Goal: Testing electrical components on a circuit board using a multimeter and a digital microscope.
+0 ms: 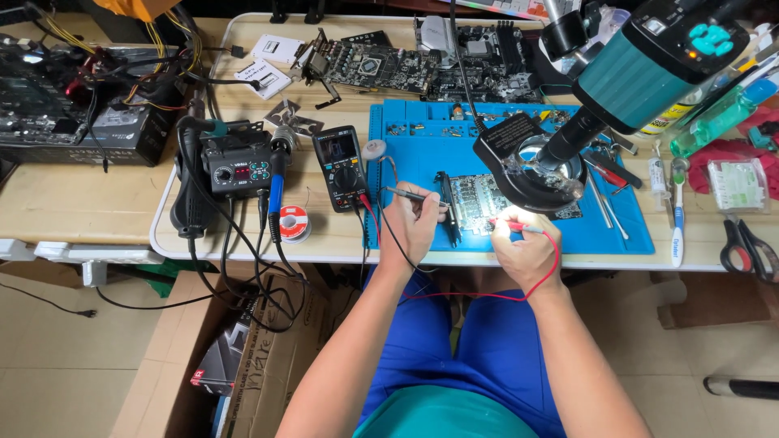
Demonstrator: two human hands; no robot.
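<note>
My left hand (412,223) grips a black test probe (403,193) with its tip pointing left, just left of a circuit board (479,203) lying on a blue work mat (422,154). My right hand (526,247) pinches a red test probe (519,228) whose tip touches the board's near edge. Red and black leads run from the probes to a black multimeter (342,166) at the mat's left edge. A teal microscope (649,65) with a ring light (529,166) hangs over the board and hides part of it.
A soldering station (237,166), a solder spool (294,222) and cables sit left of the multimeter. More circuit boards (381,65) lie at the table's back. Tweezers, a toothbrush (677,211), scissors (746,247) and bottles lie at the right. A cardboard box (243,357) stands under the table.
</note>
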